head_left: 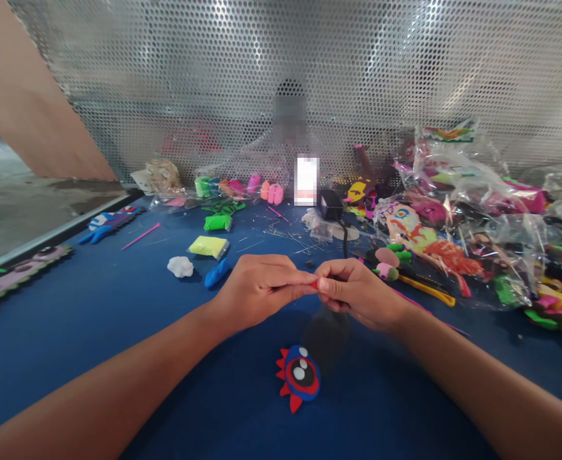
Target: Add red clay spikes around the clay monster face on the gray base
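A small piece of red modelling clay (314,285) is pinched between my two hands above the middle of the table. My left hand (264,284) closes its fingertips on the clay from the left. From the right, thumb and fingers of my right hand (355,291) grip the same bit. Below them on the table lies a blue clay figure (301,377) with a red-ringed eye, white dots and several red spikes along its left side. Left of my left hand are a blue clay lump (217,273), a white clay lump (180,267) and a yellow clay pack (208,247).
Wire pins (285,239) and a black adapter (331,204) with its cord lie beyond my hands. Plastic bags (477,172) and clay figures crowd the right, beside a yellow cutter (427,291). A perforated metal panel (189,76) stands at the back. Finished-looking strips (22,275) lie left.
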The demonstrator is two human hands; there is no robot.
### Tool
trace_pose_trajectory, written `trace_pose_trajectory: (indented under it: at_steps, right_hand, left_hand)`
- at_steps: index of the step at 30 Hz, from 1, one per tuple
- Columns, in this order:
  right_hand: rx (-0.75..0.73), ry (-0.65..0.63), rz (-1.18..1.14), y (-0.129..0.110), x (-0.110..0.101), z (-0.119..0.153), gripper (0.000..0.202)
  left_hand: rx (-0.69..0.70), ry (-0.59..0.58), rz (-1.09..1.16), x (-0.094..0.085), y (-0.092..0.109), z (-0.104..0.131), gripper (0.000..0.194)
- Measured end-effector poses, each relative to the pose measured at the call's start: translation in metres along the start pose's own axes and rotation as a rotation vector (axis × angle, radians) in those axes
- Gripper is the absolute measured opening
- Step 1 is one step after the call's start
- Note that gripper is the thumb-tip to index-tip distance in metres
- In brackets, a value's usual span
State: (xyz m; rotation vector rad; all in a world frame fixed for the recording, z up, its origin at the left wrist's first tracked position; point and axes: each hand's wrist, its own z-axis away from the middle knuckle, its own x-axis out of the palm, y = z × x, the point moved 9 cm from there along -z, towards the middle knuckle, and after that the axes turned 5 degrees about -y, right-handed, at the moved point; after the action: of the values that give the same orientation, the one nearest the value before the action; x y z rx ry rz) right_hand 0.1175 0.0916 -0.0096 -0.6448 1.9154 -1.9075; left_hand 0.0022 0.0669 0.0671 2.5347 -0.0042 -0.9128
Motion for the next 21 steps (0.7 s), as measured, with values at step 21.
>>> trace_pose_trajectory:
  at_steps: [21]
  right_hand:
    - [0.014,0.052,0.066,-0.0023,-0.0037,0.0001,0.025]
  left_hand:
    - [-0.054,-0.050,-0.093,0.0022,-0.0061,-0.0013,0.014]
